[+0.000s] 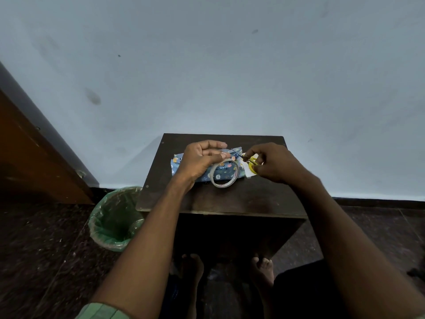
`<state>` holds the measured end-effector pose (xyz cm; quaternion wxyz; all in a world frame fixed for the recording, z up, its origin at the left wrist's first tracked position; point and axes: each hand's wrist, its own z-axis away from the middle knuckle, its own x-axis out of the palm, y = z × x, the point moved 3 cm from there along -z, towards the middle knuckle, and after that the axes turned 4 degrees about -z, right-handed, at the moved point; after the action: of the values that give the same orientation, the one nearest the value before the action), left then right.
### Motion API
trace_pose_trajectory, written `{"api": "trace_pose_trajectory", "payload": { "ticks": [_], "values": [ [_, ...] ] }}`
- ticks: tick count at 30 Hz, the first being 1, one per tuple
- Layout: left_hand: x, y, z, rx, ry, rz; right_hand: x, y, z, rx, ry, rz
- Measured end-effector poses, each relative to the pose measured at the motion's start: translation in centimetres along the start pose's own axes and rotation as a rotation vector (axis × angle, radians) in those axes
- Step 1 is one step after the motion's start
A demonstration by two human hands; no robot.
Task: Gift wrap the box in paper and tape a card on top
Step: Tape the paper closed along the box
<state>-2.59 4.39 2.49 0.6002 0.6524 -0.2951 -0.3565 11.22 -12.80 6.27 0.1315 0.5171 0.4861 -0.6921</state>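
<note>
The wrapped box (195,168), in blue patterned paper, lies mid-bench (230,199) with its long axis left to right. The left hand (202,158) pinches a tape roll (224,174) above it. The right hand (271,163) grips yellow-handled scissors (249,160), blades pointing left. A green-lined bin (115,221) stands on the floor beside the bench; its contents cannot be made out.

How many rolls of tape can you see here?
1. The tape roll hangs from the left hand above the wrapped box, beside the scissors in the right hand. Others could be hidden.
</note>
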Motion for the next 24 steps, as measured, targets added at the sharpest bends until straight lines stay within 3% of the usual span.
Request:
{"api": "trace_pose_trajectory", "payload": {
  "ticks": [24],
  "values": [
    [0.2, -0.6, -0.7, 0.055, -0.036, -0.147, 0.1, -1.4, -1.8, -0.068, -0.074, -0.039]
  ]
}}
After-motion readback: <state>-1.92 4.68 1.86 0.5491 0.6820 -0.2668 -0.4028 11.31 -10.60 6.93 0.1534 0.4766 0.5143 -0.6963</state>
